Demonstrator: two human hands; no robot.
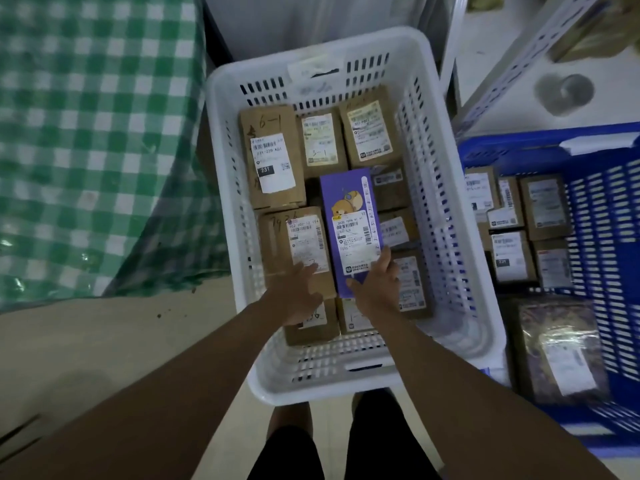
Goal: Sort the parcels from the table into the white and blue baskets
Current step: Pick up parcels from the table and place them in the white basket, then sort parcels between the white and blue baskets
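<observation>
The right hand (375, 289) grips a purple box (349, 233) in the white basket (446, 209); the left hand (298, 296) lies flat on a brown box (277, 251).

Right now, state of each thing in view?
white basket: on floor, nearly full of parcels
purple box: lying on the parcels, right hand grips its near end
brown box: in white basket, left hand rests on it
blue basket: holds several parcels

We read "6-1" handwritten on the far-left brown box (273, 157), whose label (273, 162) carries "231". The purple box (349, 233) bears a label (355, 242) reading "1095"; other labels blur.
</observation>
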